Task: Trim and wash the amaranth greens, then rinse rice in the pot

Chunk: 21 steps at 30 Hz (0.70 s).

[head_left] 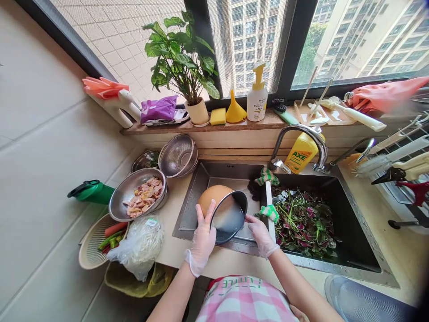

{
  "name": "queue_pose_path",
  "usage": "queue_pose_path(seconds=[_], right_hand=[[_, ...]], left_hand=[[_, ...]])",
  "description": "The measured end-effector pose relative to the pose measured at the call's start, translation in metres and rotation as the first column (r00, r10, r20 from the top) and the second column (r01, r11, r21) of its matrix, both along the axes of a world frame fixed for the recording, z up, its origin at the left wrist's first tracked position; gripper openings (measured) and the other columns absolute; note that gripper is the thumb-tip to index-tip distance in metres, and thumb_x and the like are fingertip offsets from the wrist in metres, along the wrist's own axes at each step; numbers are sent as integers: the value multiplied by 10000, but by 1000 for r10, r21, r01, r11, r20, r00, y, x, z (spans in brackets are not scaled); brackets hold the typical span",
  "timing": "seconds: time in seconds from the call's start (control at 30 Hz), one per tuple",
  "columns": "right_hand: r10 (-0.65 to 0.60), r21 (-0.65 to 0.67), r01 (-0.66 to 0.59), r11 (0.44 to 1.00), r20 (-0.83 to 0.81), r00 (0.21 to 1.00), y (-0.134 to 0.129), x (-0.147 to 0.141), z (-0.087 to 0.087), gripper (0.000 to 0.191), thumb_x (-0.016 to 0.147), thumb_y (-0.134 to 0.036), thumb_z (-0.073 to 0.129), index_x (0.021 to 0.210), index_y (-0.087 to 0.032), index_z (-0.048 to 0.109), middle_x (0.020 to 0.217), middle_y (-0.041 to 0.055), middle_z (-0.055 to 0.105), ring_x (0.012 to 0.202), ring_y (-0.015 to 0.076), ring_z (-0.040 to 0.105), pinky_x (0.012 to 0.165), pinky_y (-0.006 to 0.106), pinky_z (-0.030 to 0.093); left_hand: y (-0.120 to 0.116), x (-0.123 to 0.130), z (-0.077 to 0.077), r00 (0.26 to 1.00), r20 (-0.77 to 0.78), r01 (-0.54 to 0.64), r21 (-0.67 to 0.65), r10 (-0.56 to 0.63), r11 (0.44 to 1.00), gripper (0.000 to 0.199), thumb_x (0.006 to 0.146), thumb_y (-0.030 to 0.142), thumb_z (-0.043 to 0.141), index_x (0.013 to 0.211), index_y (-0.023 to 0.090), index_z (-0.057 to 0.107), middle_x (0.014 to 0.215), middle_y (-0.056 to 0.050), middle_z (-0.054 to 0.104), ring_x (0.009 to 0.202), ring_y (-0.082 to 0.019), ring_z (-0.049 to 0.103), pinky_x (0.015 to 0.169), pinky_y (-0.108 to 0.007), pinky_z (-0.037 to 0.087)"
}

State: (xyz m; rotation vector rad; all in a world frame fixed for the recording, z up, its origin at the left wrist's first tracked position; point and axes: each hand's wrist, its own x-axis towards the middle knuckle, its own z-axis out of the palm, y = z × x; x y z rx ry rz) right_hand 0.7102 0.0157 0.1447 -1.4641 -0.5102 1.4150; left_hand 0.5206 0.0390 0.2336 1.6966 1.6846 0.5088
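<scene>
Two-handed hold: steel bowl (229, 219) tilted over left basin of steel sink (187, 219), cloudy water inside.
Bowl is gripped by left hand (203, 239), fingers spread up its side; rim is pinched by right hand (261, 235). Both gloved. Red-stemmed greens (303, 223) are heaped in right basin (355, 237).

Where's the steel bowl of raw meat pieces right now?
The steel bowl of raw meat pieces sits on the counter left of the sink in the head view, with stacked steel strainers behind it and a clear plastic bag in front.
</scene>
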Motion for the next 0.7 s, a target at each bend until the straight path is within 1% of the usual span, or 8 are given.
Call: queue_pose_path(seconds=[0.1, 0.27, 0.4, 0.53, 0.63, 0.7], right_hand=[[0, -12, 0, 1000, -24, 1000, 0, 0, 0, 390, 540, -220, 591, 883, -185, 772, 800, 47, 745, 932, 259, 665, 932, 374, 465], [-3, 6, 3, 1000, -27, 1000, 1, -2, -1, 391, 545, -214, 606, 902, -192, 765, 817, 44, 746, 974, 258, 659, 963, 385, 454], [-43, 18, 44, 999, -55, 998, 1, -4, -1, 356, 522, -212, 588, 833, -192, 762, 842, 49, 748, 995, 260, 651, 992, 388, 432], [-65, 30, 68, 997, -83, 994, -1, -5, -3, 341, 495, -184, 547, 765, -205, 754, 845, 46, 745, 1005, 253, 647, 1009, 377, 420], [-64, 30, 66, 997, -59, 996, -2, -6, -5, 359, 498, -175, 530, 774, -206, 757, 809, 39, 739, 1004, 248, 642, 995, 370, 430], [-60, 33, 62, 998, -51, 997, -2, -6, -5, 366, 510, -181, 533, 797, -201, 759, 803, 38, 737, 982, 242, 647, 977, 364, 438]], left_hand=[[-1, 0, 1, 1000, -5, 2, -1, -2, 1000, 752, 815, 7, 399, 1491, 328, 324, 1623, -72, -55, 1353, -293, 404, 981, -294, 482], [-3, 2, 4, 999, -2, 33, 10, -33, 999, 769, 807, -8, 372, 1495, 329, 308, 1623, -77, -96, 1346, -274, 424, 1003, -289, 461], [-4, 5, 8, 999, -20, 40, -2, -40, 999, 766, 807, 0, 370, 1490, 342, 317, 1623, -62, -106, 1342, -280, 435, 1009, -301, 458], [-6, 6, 11, 999, -22, 47, -1, -47, 999, 764, 804, -5, 371, 1480, 348, 337, 1624, -24, -114, 1384, -265, 378, 1052, -312, 424], [-7, 5, 11, 998, -13, 60, 21, -60, 998, 769, 798, -12, 379, 1475, 351, 343, 1624, 8, -117, 1425, -240, 300, 1101, -306, 372], [-8, 5, 11, 998, -17, 62, 26, -62, 998, 765, 802, -11, 380, 1476, 349, 343, 1622, 1, -126, 1422, -246, 306, 1105, -312, 369]])
